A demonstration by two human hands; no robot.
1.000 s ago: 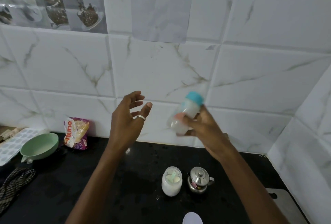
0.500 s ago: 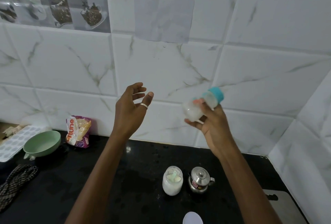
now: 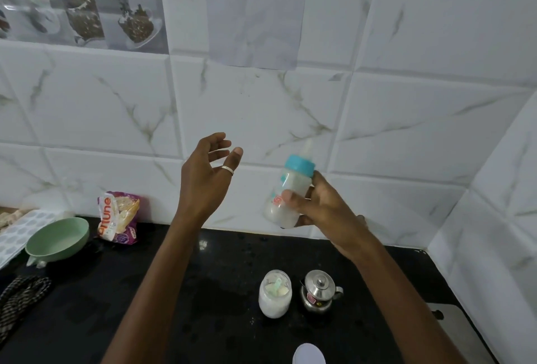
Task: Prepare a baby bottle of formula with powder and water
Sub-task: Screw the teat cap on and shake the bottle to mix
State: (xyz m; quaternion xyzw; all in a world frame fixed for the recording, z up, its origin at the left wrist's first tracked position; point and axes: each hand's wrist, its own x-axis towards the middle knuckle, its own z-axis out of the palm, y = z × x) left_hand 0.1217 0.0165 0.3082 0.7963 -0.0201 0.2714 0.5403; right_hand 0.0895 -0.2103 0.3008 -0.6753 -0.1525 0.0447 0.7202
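My right hand (image 3: pixel 322 212) grips a small baby bottle (image 3: pixel 290 189) with a teal collar and clear teat, held up in front of the tiled wall and tilted slightly right. Milky white liquid fills it. My left hand (image 3: pixel 209 177) is raised beside it, about a hand's width to the left, with fingers relaxed and loosely spread and a ring on one finger; it holds nothing. Below on the black counter stands an open glass jar of white powder (image 3: pixel 274 294) with a pale scoop inside. A small lidded steel pot (image 3: pixel 318 291) stands right of the jar.
A green bowl (image 3: pixel 58 238) and a printed food packet (image 3: pixel 119 217) sit at the back left of the counter (image 3: pixel 203 291), with a patterned tray (image 3: pixel 14 233) and dark braided cord (image 3: pixel 20 296) further left. A white round object (image 3: pixel 308 354) shows at the bottom edge. A grey board (image 3: pixel 453 326) lies right.
The bottle swung from tilted left, up and to the right, then back down to a nearly upright tilt, as my right hand shakes it. My left hand stayed raised and empty.
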